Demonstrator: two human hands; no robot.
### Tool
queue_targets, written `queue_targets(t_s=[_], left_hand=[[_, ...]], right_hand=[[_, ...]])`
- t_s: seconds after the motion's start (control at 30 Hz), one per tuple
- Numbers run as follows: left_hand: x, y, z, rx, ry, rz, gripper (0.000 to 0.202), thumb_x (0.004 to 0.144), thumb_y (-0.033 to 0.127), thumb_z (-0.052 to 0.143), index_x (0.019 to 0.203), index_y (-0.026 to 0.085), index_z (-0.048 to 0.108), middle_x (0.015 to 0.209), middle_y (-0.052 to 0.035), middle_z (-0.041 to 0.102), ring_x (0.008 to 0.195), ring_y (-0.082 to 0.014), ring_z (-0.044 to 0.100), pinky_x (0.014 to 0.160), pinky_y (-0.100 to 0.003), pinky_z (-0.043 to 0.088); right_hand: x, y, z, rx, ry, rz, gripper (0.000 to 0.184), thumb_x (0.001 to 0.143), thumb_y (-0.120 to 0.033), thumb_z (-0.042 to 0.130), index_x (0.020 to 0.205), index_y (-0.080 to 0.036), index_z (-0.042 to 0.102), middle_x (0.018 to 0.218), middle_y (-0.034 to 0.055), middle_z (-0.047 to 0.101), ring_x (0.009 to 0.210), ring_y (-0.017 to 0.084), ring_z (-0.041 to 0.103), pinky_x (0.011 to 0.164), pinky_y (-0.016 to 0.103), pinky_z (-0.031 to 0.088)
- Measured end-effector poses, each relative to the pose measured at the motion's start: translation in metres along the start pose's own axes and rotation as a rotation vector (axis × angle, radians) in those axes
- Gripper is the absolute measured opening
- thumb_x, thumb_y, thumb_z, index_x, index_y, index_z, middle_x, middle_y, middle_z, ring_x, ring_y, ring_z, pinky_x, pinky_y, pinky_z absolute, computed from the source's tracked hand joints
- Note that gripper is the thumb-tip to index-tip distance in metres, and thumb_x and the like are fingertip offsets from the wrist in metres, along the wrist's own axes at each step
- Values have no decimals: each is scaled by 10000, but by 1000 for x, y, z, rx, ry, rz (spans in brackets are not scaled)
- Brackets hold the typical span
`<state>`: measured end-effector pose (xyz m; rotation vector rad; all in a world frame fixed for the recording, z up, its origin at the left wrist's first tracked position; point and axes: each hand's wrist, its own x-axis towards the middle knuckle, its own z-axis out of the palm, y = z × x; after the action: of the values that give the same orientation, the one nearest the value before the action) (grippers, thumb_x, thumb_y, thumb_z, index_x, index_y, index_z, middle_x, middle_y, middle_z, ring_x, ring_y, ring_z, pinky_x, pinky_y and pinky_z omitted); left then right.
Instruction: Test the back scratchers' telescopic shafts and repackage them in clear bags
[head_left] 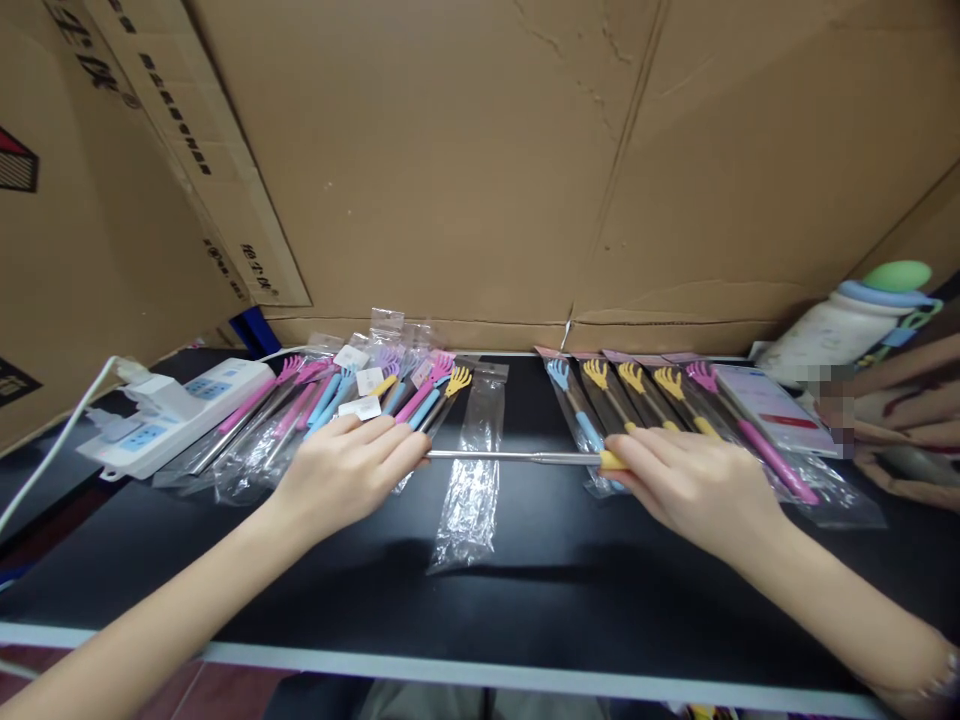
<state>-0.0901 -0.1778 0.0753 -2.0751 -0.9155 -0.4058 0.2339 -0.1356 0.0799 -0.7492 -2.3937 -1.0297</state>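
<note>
A telescopic back scratcher [514, 457] is held level above the black table, its metal rod showing between my hands. My left hand [356, 462] is closed around the rod's left end, and the claw end is hidden. Around the yellow grip at the right end, the fingers of my right hand [697, 485] are wrapped. Below the rod lies a clear plastic bag [472, 490]. Several bagged back scratchers with pink, blue, purple and yellow heads lie beyond my left hand, including a yellow claw head [459, 380]. More bagged ones, such as a pink-handled back scratcher [772, 460], lie beyond my right hand.
A white power strip [176, 420] with plugs and a cable sits at the left. Cardboard walls [450, 170] stand behind and left of the table [525, 610]. At the right are a phone [780, 405], a white bottle [832, 330] and another person's hand [907, 400].
</note>
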Motion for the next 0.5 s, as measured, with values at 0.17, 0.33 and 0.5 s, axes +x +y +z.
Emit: queue_targets(t_s=[0.17,0.33,0.5], left_hand=[[14,20,-1,-87,-3,1,237,925,185,448,702,184,527,582,38,550,558,-118,505,543,-283,276],[27,34,4,-155,30,1,245,930,193,435,691,184,493,568,45,541,536,-122,496,522,-294,251],[30,34,13,-194,1,-9,245,938,178,403,710,174,491,580,33,556,546,-124,512,525,-289,248]], right_hand=[[8,-25,-1,100,-18,30,367,971,-310,364,658,-176,502,545,-20,502,494,98,451,527,263,228],[19,-42,-2,62,-14,46,356,967,-314,376,649,-185,471,532,-32,480,480,104,437,518,269,215],[23,-42,1,25,-37,41,342,957,-284,401,639,-185,479,540,-30,485,485,102,459,512,277,229]])
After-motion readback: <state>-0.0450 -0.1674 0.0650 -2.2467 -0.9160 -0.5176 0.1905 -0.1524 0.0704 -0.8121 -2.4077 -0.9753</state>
